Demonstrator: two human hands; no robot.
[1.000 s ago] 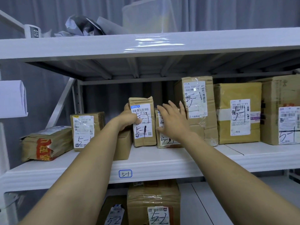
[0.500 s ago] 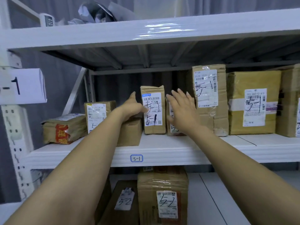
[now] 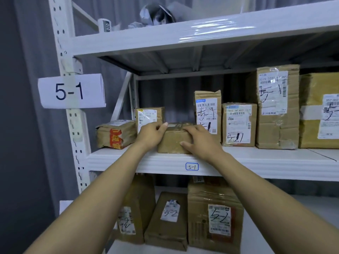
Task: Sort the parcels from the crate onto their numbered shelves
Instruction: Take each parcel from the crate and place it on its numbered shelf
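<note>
Parcel [image 3: 173, 142] flat, lengthwise along shelf [image 3: 256, 162]

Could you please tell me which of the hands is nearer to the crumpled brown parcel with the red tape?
Left. The left hand grips the low brown cardboard box just right of the red-taped parcel; the right hand holds the box's other end.

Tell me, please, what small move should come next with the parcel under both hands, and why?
Probably slide the small parcel back into the gap: the left hand and right hand grip it at the front edge of the 5-1 shelf, while the tall parcel beside it stands further back.
</note>
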